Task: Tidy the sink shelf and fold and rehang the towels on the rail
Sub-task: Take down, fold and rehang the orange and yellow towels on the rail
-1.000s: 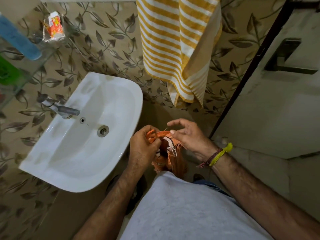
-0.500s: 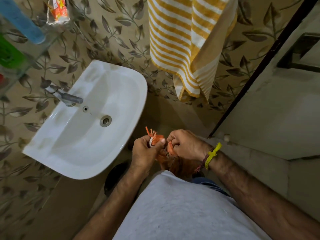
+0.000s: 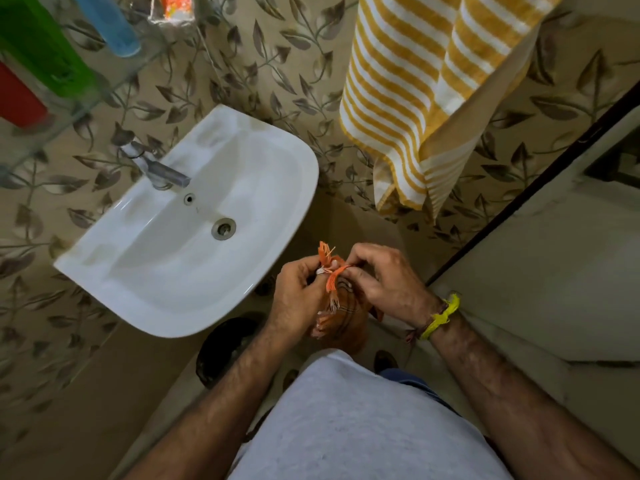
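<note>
An orange fringed towel [image 3: 341,320] is bunched between both hands, to the right of the sink's front corner. My left hand [image 3: 298,299] pinches its upper fringe, and my right hand [image 3: 384,282] grips the cloth beside it; most of the towel hangs below, partly hidden by the hands. A yellow-and-white striped towel [image 3: 412,98] hangs on the wall above; its rail is out of view. The glass sink shelf [image 3: 86,98] at the upper left holds a green bottle [image 3: 41,46], a blue tube [image 3: 110,26], a red item [image 3: 17,98] and an orange-and-white packet [image 3: 173,5].
A white sink [image 3: 277,188] with a metal tap [image 3: 156,168] is fixed to the leaf-patterned wall. A dark round bin [image 3: 228,344] stands on the floor under the sink's front edge. A dark door frame [image 3: 533,181] and pale door stand at the right.
The view has tilted down and left, bringing more of the shelf into view. My hands have closed together on the orange towel and now hold its fringe end bunched up.
</note>
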